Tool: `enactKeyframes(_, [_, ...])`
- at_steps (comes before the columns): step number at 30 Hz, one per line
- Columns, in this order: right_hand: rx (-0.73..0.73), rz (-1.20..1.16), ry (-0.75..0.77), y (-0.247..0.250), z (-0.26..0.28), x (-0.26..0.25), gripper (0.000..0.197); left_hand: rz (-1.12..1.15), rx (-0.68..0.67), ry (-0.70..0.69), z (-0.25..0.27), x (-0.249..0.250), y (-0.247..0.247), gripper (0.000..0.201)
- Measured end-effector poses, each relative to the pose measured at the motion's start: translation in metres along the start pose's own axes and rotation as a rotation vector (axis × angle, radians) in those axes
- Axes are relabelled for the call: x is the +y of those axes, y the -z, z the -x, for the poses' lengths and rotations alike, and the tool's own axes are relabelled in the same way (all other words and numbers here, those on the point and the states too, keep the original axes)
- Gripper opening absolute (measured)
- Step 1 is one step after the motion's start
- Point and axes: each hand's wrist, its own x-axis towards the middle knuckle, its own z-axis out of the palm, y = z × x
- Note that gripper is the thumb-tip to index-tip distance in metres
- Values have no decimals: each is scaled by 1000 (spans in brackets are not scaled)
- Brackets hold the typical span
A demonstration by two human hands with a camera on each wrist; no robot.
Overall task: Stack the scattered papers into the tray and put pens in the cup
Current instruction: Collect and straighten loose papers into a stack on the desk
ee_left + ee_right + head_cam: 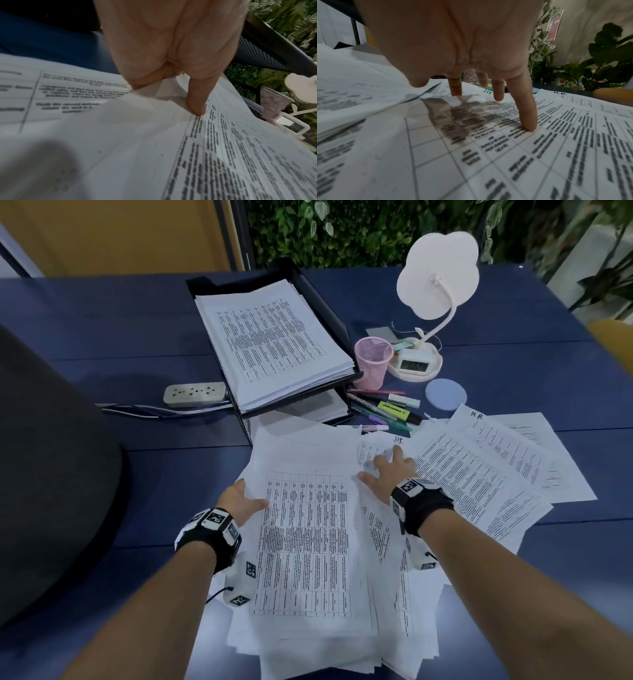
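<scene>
Resting flat with fingers spread, the right hand [388,470] presses on the loose pile of white printed table sheets [305,542]; its fingertips [529,125] touch the paper and it grasps nothing. Left hand [239,501]: holds the pile's left edge, thumb [197,102] on top, remaining fingers tucked under the sheets. Further sheets fan out to the right across the dark blue bench [102,337]. Beyond the pile: assorted pens and highlighters [383,409] lying on the bench, just in front of a pink mesh cup [373,361]. Left of the cup: black mesh tiered tray [308,289], its top tier bearing a thick paper stack. Also: white cloud-shaped desk lamp [438,275], round pale blue coaster [445,398], beige power strip [195,393]. Backdrop: green leafy wall [342,227], yellow panel [120,234].
</scene>
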Motion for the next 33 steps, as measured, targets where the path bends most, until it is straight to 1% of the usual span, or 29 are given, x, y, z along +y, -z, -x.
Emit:
enactKeyframes(3, [37, -9, -57, 6, -1, 0, 59, -9, 2, 4, -2, -2, 0, 82])
enactKeyframes(6, [62, -75, -170, 13, 1, 1, 41, -61, -2, 7, -1, 0, 1, 82])
enactKeyframes(8, [63, -132, -226, 16, 2, 4, 40, -59, -5, 9, -1, 1, 2, 83])
enactKeyframes(9, [59, -163, -226, 18, 2, 5, 40, -61, -5, 5, -2, 1, 2, 83])
enactKeyframes(11, [66, -241, -187, 23, 3, 4, 36, -66, -10, 4, -2, 0, 2, 83])
enactKeyframes(13, [116, -345, -128, 25, 8, -4, 27, -62, -12, -4, -4, -1, 1, 81])
enactKeyframes(15, [186, -516, -85, 26, 17, -20, 15, -54, -3, 3, -6, -3, 1, 81])
enactKeyframes(16, [196, -606, -60, 25, 23, -31, 15, -52, -5, 6, -7, -4, 1, 80])
enactKeyframes(17, [176, -686, -26, 22, 29, -41, 17, -49, -7, 8, -7, -4, 0, 78])
enactKeyframes(18, [124, -750, 25, 18, 36, -51, 19, -48, -6, 4, -8, -4, -2, 75])
enactKeyframes(21, [-67, -817, 230, 5, 57, -73, 21, -51, 12, 8, -4, 1, -5, 67])
enactKeyframes(22, [-118, -839, 276, 2, 63, -77, 21, -36, 14, 10, -5, 2, -6, 65])
enactKeyframes(24, [-170, -889, 284, -5, 66, -75, 24, -29, 6, 3, -3, 3, -5, 63])
enactKeyframes(25, [-151, -894, 250, -7, 65, -70, 27, -24, -2, 1, -1, 3, -3, 62])
enactKeyframes(26, [-86, -862, 189, -8, 63, -63, 28, -14, -8, -1, -2, 2, -3, 61])
enactKeyframes(28, [124, -672, -13, -10, 54, -42, 31, 16, -19, -12, 1, 1, 0, 59])
enactKeyframes(29, [196, -568, -134, -11, 50, -29, 36, 25, -24, -18, 0, -1, 1, 58])
enactKeyframes(30, [215, -499, -244, -12, 47, -15, 42, 53, -33, -25, -3, -5, 1, 58])
enactKeyframes(32, [132, -475, -408, -14, 42, 5, 53, 132, -58, -43, -4, -7, 1, 52])
enactKeyframes(33, [85, -511, -452, -16, 40, 13, 55, 170, -72, -57, 1, -2, 2, 46])
